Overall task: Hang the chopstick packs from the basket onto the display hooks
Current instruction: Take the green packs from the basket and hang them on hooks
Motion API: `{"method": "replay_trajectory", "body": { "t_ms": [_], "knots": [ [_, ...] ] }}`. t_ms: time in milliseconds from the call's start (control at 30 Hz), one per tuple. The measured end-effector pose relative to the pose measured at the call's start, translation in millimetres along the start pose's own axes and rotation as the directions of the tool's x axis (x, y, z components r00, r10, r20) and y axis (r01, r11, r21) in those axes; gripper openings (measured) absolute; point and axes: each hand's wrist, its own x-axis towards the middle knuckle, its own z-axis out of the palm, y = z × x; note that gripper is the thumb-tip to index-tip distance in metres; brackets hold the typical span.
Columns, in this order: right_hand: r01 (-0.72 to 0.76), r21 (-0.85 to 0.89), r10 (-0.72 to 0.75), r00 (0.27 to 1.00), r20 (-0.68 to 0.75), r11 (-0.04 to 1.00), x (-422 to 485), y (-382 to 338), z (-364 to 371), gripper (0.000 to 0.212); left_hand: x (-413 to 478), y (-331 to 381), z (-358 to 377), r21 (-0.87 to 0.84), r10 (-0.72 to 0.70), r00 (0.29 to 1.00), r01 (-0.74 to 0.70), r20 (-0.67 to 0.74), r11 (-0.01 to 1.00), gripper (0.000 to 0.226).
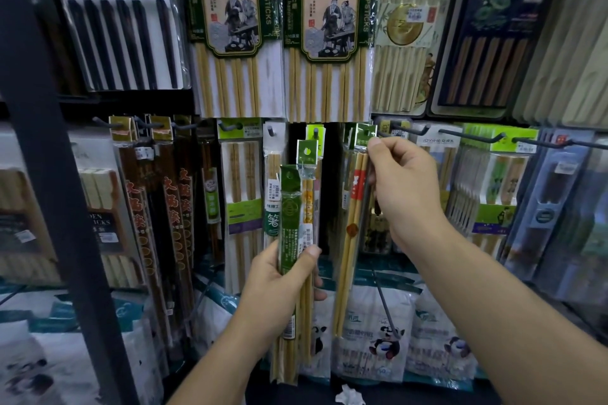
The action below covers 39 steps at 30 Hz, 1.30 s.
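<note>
While the right hand (404,194) is pinching the green header of one chopstick pack (353,207), which is hanging vertical, the display hook (404,131) is lying just right of it; the left hand (279,279) is gripping the spare packs (297,223) lower and nearer.

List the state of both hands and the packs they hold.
left hand, gripping two packs upright
green pack, upright in left hand, unhung
yellow-printed pack, same grip, unhung
right hand, pinching header of red-labelled pack
red-labelled pack, header at hook height; hooked or not unclear
</note>
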Motion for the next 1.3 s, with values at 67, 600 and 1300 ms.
{"method": "replay_trajectory", "body": {
  "t_ms": [67,600,1300],
  "knots": [
    [-0.013,-0.025,0.012,1.000,-0.012,1.000,3.1,1.9,1.1,0.030,-0.6,-0.5,-0.1,0.022,0.004,1.000,-0.004,0.001,1.000,0.016],
    [-0.012,-0.100,0.004,0.997,-0.083,0.995,9.4,21.8,2.0,0.028,-2.2,1.7,3.9,0.041,0.012,1.000,-0.012,0.014,0.999,0.007],
    [0.001,0.022,-0.005,0.984,0.176,1.000,-28.4,11.5,8.0,0.021,0.1,-2.3,5.3,0.034,0.013,0.995,-0.017,0.097,0.999,0.007]
  ]
}}
